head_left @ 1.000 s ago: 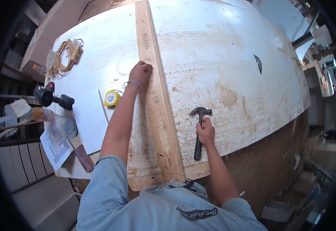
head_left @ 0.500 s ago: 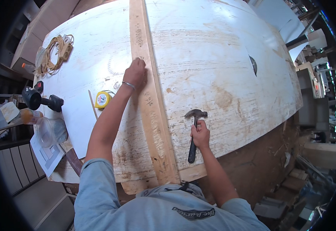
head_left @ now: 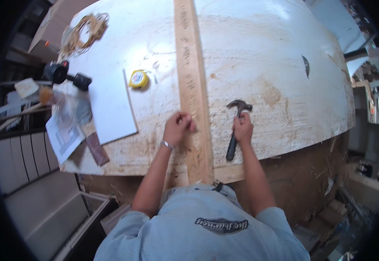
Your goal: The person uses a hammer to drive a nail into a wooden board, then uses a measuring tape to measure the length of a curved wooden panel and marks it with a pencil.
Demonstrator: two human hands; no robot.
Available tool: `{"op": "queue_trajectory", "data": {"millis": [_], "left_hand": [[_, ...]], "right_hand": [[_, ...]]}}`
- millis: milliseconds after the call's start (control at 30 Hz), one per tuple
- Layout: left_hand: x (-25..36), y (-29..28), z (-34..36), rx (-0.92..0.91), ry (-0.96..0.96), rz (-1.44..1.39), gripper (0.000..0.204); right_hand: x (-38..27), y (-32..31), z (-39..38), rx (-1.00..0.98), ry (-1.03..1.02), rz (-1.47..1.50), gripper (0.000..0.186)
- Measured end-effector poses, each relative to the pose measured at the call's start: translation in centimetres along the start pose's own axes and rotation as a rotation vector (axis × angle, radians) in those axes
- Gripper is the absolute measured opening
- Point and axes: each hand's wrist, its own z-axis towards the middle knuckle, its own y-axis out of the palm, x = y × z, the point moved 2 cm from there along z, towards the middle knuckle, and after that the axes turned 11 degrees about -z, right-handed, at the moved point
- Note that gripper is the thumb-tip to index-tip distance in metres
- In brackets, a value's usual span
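Drawn back along the wooden plank (head_left: 191, 65) since a second ago, the left hand (head_left: 178, 128) curls its fingers, whether around anything I cannot tell; the right hand (head_left: 243, 128) grips the hammer (head_left: 240, 105) over the white tabletop (head_left: 259, 52), right of the plank

Dark lettering (head_left: 221, 226) marks the shirt (head_left: 185, 222) at six o'clock, blurred handwriting (head_left: 190, 89) the wooden board (head_left: 194, 69) at twelve; the tape measure (head_left: 139, 80) at half past ten has a blurred label (head_left: 137, 79).

Centre: two hands (head_left: 176, 129), one hammer (head_left: 231, 146); upper left: one yellow tape measure (head_left: 138, 80), one cord coil (head_left: 97, 29); upper right: one toothed blade (head_left: 306, 67).
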Motion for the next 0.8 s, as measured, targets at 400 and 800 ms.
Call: {"op": "queue_trajectory", "data": {"millis": [400,800], "left_hand": [[-1.3,-11.0,-20.4,0.346,0.067,0.308,0.033],[-2.1,-16.9,-25.6,0.414,0.129,0.322,0.032]], "right_hand": [[-15.1,5.9,-16.5,-0.716,-1.051,-0.188,0.03],[-17.2,15.3,-25.5,-0.889,-1.327,-0.325,0.015]]}}
